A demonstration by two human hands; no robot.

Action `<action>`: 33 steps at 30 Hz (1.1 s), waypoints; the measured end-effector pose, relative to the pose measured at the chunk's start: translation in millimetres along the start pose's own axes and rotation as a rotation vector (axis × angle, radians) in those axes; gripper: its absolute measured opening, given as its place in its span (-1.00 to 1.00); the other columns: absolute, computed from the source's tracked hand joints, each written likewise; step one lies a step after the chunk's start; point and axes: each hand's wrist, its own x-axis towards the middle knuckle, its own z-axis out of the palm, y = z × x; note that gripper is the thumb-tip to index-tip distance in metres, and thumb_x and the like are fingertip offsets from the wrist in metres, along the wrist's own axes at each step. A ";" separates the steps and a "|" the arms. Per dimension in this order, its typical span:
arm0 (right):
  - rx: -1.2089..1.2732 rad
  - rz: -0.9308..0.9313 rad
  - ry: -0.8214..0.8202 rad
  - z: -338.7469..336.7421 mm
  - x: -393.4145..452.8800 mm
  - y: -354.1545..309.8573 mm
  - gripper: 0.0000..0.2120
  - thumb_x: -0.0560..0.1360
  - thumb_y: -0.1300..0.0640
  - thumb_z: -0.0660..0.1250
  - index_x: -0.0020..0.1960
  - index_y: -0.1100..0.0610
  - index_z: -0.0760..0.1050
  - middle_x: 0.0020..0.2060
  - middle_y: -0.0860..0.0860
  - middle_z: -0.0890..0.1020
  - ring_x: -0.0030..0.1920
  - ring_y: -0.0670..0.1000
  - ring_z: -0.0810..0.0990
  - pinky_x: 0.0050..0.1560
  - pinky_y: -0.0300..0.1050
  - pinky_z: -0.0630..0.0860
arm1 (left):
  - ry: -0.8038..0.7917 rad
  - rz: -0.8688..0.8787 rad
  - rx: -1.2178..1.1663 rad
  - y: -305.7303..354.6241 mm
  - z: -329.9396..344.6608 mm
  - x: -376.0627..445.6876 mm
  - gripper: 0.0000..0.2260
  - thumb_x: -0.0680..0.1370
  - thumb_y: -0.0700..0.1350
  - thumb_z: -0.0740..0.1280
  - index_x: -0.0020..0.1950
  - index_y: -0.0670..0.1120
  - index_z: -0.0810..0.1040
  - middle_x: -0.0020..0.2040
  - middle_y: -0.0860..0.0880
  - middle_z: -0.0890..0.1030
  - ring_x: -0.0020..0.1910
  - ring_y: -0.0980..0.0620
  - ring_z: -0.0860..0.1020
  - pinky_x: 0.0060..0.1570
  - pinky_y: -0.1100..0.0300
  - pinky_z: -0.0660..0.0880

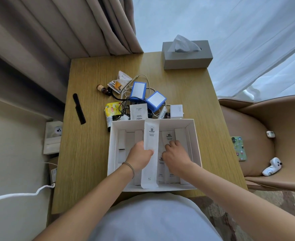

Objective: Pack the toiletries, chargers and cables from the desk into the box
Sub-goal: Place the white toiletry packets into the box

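Left hand [139, 158] pinches long white sachet [150, 153] mid-length, held over open box [194, 129] at 6 o'clock on desk [91, 145]. Right hand [175, 156], fingers curled, presses flat packets inside box — grasp unclear. Sachet likely light, floppy; grip near middle. Chargers [147, 95], cables remain at 12 o'clock.

- The white charger block [176, 111], just beyond the box's far right corner, carries "20W" on its side.
- The yellow sachet [112, 109], far left of the box, bears a red badge that looks like "Lipton", though it is small.
- Print on the white packets is too fine to read.
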 end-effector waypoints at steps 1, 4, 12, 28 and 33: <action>-0.007 0.000 0.002 -1.8 -1.0 1.3 -0.77 0.50 0.12 0.34 0.14 0.09 0.57 0.11 0.13 0.54 0.17 0.19 0.44 0.23 0.07 0.31 | -0.010 -0.015 0.009 -0.4 2.8 2.2 -0.75 0.59 -0.21 0.28 0.26 -0.07 0.56 0.04 -0.02 0.62 0.00 -0.05 0.59 -0.20 0.24 0.49; 0.098 0.014 0.054 -5.0 -4.1 8.2 -0.83 0.49 0.17 0.29 0.03 0.13 0.59 0.07 0.15 0.55 0.14 0.19 0.44 0.22 0.09 0.31 | -0.027 -0.043 0.062 -1.9 13.8 8.0 -0.78 0.57 -0.24 0.27 0.18 -0.09 0.59 0.02 -0.07 0.63 0.02 -0.12 0.62 -0.12 0.15 0.56; 0.475 0.169 0.320 -7.6 -12.7 34.2 -0.78 0.50 0.19 0.24 0.06 0.11 0.62 -0.05 0.04 0.64 0.00 0.12 0.54 -0.06 -0.09 0.44 | 0.057 -0.122 0.292 -9.3 33.9 32.8 -0.87 0.47 -0.12 0.40 0.00 -0.01 0.67 -0.12 0.00 0.69 -0.13 -0.05 0.64 -0.09 0.09 0.63; 0.691 0.165 0.498 -27.3 -21.3 38.4 -0.74 0.55 0.19 0.24 0.12 0.05 0.66 -0.02 -0.02 0.68 0.03 0.06 0.56 -0.06 -0.05 0.55 | 0.007 0.110 0.943 -8.3 44.0 46.8 -0.75 0.56 0.14 0.32 -0.14 -0.01 0.41 -0.15 -0.02 0.56 -0.19 -0.04 0.48 -0.24 0.14 0.35; 0.771 0.206 0.614 -56.8 -12.1 50.6 -0.81 0.51 0.24 0.30 0.01 0.08 0.67 -0.11 -0.03 0.68 -0.05 0.06 0.60 -0.14 0.00 0.56 | 0.172 0.345 0.805 16.5 17.2 15.7 -0.78 0.61 0.10 0.19 -0.06 0.02 0.54 -0.14 0.03 0.62 -0.12 -0.05 0.61 -0.25 0.15 0.39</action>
